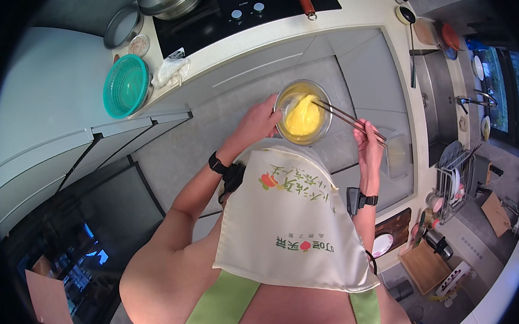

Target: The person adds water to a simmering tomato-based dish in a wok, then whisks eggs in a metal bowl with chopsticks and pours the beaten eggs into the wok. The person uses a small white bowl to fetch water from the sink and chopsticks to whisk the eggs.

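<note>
My left hand [264,119] grips the rim and side of a round bowl [327,122], held up in front of my apron [281,232]. Inside it is bright yellow beaten egg [304,119], drawn up in a streak. A pair of dark chopsticks [343,115] is pinched in my right hand [368,143], with the tips dipped in the egg. The bowl tilts slightly, and its far wall shows bare. Fingers of the left hand under the bowl are hidden.
Ahead stands a black cooktop [215,22] with a lidded pan [172,1] and a red-handled pan [304,2]. At left on the counter are a green basket [125,87] and a white cloth [171,71]. To the right lie a black ladle [406,16], a sink [433,92] and a dish rack [455,179].
</note>
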`<state>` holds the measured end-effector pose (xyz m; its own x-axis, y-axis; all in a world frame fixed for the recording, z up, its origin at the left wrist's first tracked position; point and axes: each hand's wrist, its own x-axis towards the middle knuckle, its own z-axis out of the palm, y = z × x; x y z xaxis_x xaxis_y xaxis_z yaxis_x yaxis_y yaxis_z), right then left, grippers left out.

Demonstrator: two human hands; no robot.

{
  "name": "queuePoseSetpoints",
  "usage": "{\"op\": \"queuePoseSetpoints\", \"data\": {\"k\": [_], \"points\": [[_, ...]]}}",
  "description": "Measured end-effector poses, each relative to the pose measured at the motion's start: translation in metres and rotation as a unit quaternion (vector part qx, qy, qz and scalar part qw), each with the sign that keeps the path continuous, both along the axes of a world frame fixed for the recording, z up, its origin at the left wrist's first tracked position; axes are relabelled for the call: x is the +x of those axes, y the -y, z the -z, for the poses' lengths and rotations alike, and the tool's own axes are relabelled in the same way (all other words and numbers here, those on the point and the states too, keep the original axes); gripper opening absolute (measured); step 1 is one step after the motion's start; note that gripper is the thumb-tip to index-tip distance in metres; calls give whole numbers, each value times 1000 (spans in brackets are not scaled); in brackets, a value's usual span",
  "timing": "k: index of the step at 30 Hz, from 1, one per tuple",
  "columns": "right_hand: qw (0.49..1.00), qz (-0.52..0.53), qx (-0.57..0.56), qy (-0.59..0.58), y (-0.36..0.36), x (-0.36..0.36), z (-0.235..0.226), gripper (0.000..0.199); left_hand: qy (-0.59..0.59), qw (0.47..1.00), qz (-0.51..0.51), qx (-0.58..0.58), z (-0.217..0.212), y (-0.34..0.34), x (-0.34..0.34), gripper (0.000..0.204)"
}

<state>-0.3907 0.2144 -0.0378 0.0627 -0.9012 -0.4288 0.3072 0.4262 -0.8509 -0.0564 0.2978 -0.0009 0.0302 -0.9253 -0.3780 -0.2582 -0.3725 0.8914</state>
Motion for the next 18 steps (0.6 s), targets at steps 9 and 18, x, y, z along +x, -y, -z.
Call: {"op": "queuePoseSetpoints", "data": {"k": [9,18], "points": [[992,-97,66,-34,0,10,3,28,8,1000,12,0,-5,3,-1,35],[999,-6,12,-53,8,1,-1,28,9,1000,-3,20,-5,2,-1,38]]}}
